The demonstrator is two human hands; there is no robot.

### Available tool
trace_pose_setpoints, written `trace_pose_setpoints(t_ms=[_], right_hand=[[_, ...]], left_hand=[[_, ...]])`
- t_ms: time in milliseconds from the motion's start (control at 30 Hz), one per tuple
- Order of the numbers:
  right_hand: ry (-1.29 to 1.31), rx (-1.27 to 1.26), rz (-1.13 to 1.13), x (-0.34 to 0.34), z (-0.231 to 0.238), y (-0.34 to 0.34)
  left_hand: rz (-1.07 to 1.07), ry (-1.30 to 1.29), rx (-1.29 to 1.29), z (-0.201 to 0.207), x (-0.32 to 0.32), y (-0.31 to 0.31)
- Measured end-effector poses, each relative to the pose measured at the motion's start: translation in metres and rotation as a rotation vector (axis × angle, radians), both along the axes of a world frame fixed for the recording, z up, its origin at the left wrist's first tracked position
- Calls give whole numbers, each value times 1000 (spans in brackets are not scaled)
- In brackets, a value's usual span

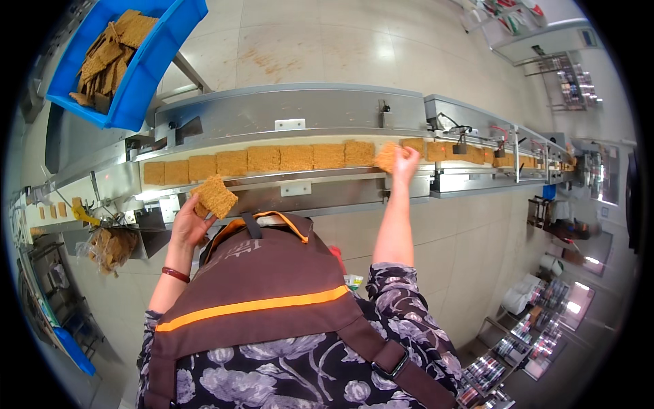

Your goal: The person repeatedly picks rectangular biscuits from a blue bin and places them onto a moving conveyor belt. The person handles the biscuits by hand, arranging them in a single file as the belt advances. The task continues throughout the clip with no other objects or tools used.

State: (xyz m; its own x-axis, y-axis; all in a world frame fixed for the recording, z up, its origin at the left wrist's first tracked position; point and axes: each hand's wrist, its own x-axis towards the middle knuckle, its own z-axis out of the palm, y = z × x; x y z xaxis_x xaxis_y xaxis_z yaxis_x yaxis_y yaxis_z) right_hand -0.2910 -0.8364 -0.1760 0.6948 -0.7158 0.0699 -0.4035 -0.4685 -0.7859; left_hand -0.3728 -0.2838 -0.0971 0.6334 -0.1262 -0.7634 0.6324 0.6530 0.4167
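My left hand (pixel 188 225) is closed on a flat, square, golden-brown noodle cake (pixel 216 197), held tilted in front of the conveyor's near rail. A second piece seems to lie under it, partly hidden by my fingers. Over the conveyor belt, my right hand (pixel 407 163) pinches another noodle cake (pixel 386 157) by its right edge. That cake is tilted, between the row to its left and the cakes to its right. Along the belt lie several similar noodle cakes (pixel 263 158), edge to edge in one line.
A blue crate (pixel 139 88) with broken brown pieces (pixel 112 58) stands at the far left. The conveyor's metal rail (pixel 306 178) runs across in front of me. At left hangs a clear bag of brown pieces (pixel 112 247). Brown crumbs mark the floor beyond the conveyor.
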Motion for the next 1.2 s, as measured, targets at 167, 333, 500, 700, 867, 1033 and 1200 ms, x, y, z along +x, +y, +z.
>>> trace_pose_setpoints(t_ms=[167,333,500,700,867,1033,1200], right_hand=[[125,-27,-59,-16,13,-58],[495,-720,59,-17,39,-44],[280,-143,417,0,39,43],[448,473,1156,-31,78,261],[415,873,984,-43,57,315],[518,943,983,-33,58,316],[511,880,954,-20,56,327]], left_hand=[[-15,18,-14,-7,0,-8],[-25,29,2,-7,-2,-22],[-26,-9,11,4,2,-40],[-7,-111,-43,17,6,-54],[82,-125,-8,9,-5,-40],[139,-40,13,2,-18,-16],[145,-11,76,-12,-30,5]])
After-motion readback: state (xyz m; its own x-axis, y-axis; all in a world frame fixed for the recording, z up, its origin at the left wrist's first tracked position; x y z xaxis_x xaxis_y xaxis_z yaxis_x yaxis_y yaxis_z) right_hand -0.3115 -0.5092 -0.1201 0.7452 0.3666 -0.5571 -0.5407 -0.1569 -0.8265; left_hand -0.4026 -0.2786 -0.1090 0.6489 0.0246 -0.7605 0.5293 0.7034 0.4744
